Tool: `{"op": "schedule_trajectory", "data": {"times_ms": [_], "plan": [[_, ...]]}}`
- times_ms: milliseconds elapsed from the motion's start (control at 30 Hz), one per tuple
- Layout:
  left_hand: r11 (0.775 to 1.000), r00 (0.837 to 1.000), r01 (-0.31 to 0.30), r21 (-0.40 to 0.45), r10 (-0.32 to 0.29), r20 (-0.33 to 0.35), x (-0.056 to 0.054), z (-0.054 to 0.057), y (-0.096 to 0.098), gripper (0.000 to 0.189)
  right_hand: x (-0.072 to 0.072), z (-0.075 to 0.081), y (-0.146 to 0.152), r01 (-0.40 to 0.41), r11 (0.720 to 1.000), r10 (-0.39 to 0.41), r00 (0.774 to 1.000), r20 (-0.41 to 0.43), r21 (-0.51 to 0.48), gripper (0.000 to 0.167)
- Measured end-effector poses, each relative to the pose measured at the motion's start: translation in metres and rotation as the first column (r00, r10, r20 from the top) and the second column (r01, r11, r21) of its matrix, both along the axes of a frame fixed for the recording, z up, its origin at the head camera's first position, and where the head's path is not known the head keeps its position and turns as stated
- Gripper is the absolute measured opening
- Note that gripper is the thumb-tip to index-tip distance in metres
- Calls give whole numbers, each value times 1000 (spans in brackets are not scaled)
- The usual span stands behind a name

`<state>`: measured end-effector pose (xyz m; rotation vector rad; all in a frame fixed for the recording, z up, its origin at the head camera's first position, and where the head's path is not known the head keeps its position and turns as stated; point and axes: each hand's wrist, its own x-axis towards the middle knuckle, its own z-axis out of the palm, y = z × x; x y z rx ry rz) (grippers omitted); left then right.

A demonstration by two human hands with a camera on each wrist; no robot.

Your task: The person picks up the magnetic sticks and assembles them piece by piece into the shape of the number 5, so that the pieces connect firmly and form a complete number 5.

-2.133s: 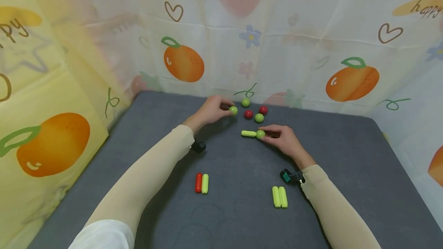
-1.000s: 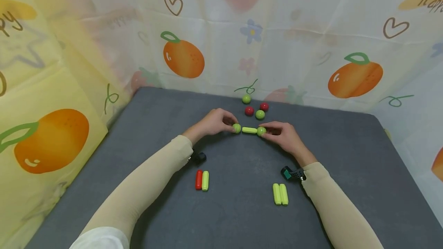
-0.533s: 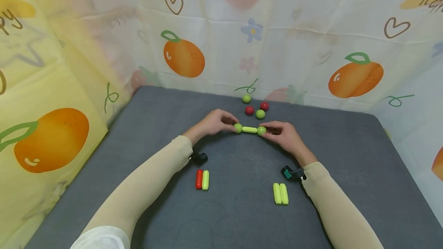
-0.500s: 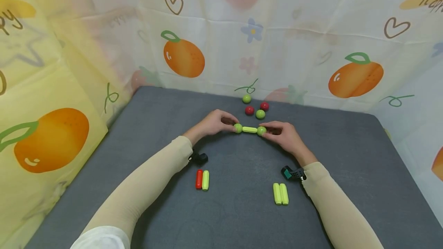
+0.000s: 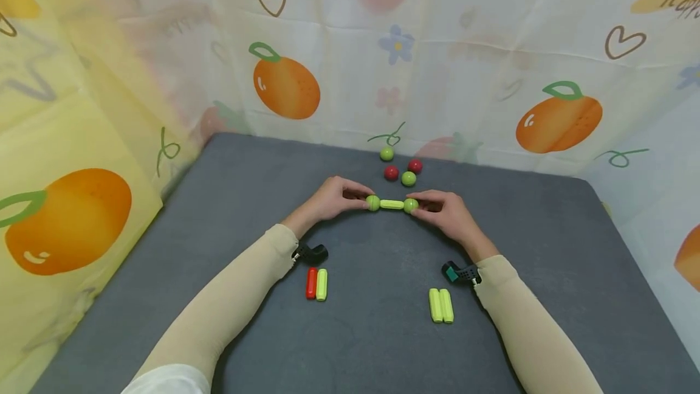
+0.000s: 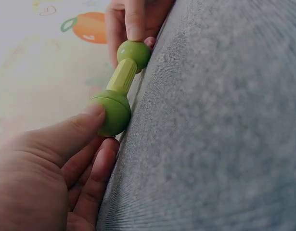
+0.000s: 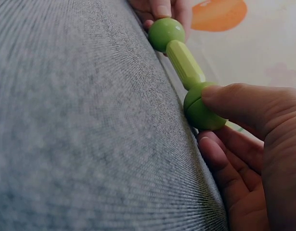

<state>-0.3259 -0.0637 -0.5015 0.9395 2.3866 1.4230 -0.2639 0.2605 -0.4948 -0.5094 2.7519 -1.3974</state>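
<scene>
A yellow-green rod [image 5: 391, 204] lies in line between two green balls, forming a dumbbell shape at the table's middle. My left hand [image 5: 333, 199] pinches the left green ball [image 5: 373, 202] between thumb and fingers. At the other end, the right green ball [image 5: 411, 205] is pinched by my right hand [image 5: 447, 216]. Both wrist views show each ball up against its end of the rod, close over the grey cloth. In the left wrist view the left thumb presses the near ball [image 6: 115, 115]; in the right wrist view the right thumb does likewise on its ball [image 7: 203, 108].
Behind the hands sit two red balls, one a red ball [image 5: 391, 173], and two more green balls, one a green ball [image 5: 408, 179]. Nearer lie a red rod [image 5: 311, 283] beside a yellow-green rod [image 5: 321, 285], and a pair of yellow-green rods [image 5: 440, 305] by the right forearm.
My left hand has brought its green ball rightward and nearer, against the rod's left end. The right hand keeps its hold on the other ball. Over the last half second little differs.
</scene>
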Motion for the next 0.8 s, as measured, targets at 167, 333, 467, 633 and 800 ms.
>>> {"op": "schedule_trajectory", "data": {"times_ms": [167,333,467,633,800], "plan": [[1000,1000,-1,2,1,-4,-1,2,-2,30,-1,3,-3,-4,1000,4,1000,14,-15,34],[1000,1000,-6,14,6,-5,-1,3,-3,30,-4,6,-2,-18,999,19,999,41,-34,37],[1000,1000,-2,4,2,4,-1,2,-2,30,-2,12,4,-13,997,21,995,95,-80,43],[1000,1000,5,10,-5,14,-2,1,-2,30,10,31,15,-2,996,9,996,84,-89,42],[1000,1000,-1,14,0,15,-2,-1,0,29,39,48,24,-78,996,78,997,14,-44,38]]}}
